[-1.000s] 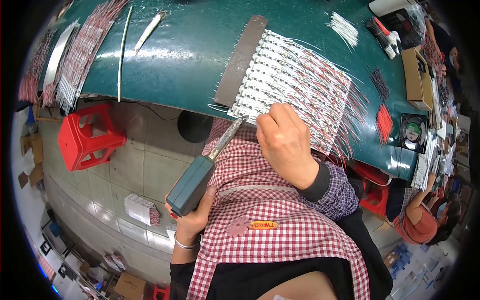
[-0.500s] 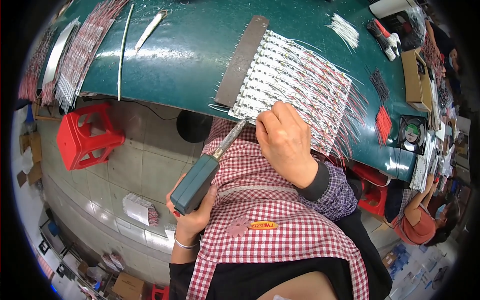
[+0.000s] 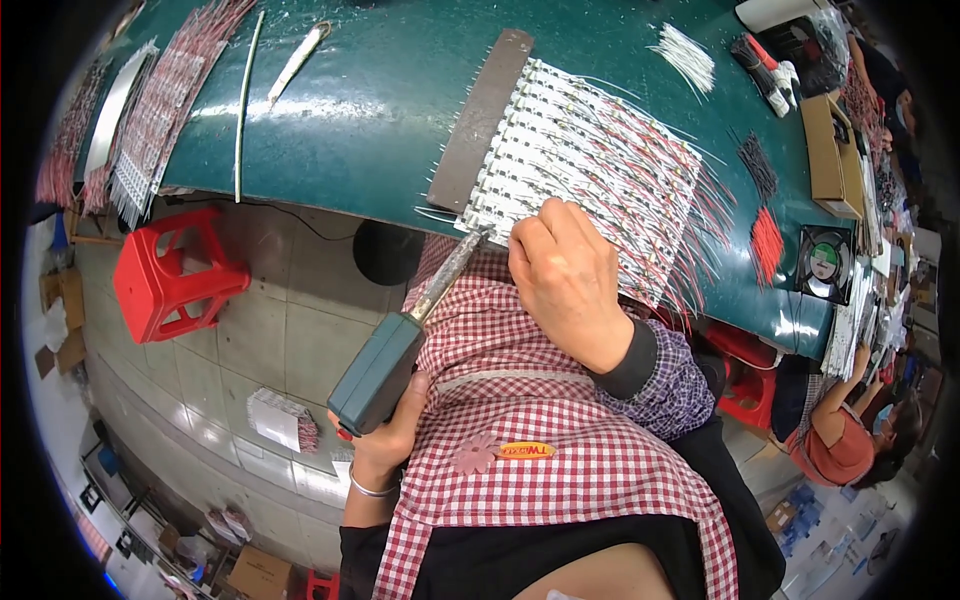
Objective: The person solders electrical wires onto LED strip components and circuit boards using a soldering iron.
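My left hand (image 3: 396, 428) is wrapped round the handle of a dark green soldering gun (image 3: 376, 374). Its metal barrel slants up to the right, and the tip meets or hovers just over the near left corner of a panel of white circuit boards (image 3: 545, 150); which one I cannot tell. Rows of small dark parts and red, black and white wires cover that panel. Just right of the tip, my right hand (image 3: 572, 285) is closed, fingertips down at the panel's near edge. Whatever its fingers pinch is hidden. A brown flat bar (image 3: 482, 120) lies along the panel's left side.
On the green table (image 3: 370, 120) are a white-handled tool (image 3: 298, 65), a thin rod (image 3: 246, 110), wired boards (image 3: 175, 110), bundles of white (image 3: 686, 57), black (image 3: 758, 165) and red wires (image 3: 767, 247), and a fan (image 3: 825, 262). A red stool (image 3: 175, 275) stands left; another person (image 3: 840, 440) sits right.
The soldering gun's body has shifted slightly left and down, and its tip has moved a little left along the panel's corner. My right hand stays almost in place.
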Demonstrator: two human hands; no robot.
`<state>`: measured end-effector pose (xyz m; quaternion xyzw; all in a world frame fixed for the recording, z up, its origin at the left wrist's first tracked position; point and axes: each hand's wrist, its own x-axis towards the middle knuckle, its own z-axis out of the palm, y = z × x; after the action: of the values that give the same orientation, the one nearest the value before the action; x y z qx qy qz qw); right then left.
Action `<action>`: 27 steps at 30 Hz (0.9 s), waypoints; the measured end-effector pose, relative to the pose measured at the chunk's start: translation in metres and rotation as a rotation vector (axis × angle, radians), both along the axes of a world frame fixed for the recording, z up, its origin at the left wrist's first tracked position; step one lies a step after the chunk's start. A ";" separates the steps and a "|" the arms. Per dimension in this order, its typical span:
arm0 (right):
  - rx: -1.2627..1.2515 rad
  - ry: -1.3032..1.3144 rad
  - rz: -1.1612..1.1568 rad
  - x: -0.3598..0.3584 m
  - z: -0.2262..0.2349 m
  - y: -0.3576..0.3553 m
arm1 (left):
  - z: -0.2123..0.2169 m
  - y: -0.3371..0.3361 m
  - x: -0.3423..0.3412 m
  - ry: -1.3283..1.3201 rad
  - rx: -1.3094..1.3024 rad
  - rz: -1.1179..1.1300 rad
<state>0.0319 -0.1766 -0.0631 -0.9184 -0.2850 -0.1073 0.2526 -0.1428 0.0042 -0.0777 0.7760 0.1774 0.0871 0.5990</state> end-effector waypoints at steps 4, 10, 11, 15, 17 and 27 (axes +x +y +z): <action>-0.006 -0.001 -0.005 0.000 0.000 0.000 | -0.001 0.000 0.000 0.013 0.071 -0.002; 0.030 0.032 0.049 -0.003 -0.002 -0.013 | 0.003 -0.002 0.005 -0.025 0.057 0.086; 0.065 0.047 0.080 -0.004 -0.003 -0.017 | 0.003 -0.002 0.007 -0.027 0.082 0.108; 0.083 0.005 0.183 -0.007 -0.010 -0.028 | 0.007 -0.002 0.013 -0.008 -0.065 0.160; 0.100 -0.029 0.202 -0.009 -0.011 -0.031 | 0.010 -0.004 0.017 -0.044 -0.027 0.174; -0.072 -0.008 0.146 -0.013 -0.002 -0.038 | 0.031 -0.014 0.044 -0.201 -0.121 0.237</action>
<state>0.0193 -0.2150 -0.0651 -0.9032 -0.3558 -0.0822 0.2255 -0.0989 -0.0101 -0.0470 0.6996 0.2119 0.2236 0.6447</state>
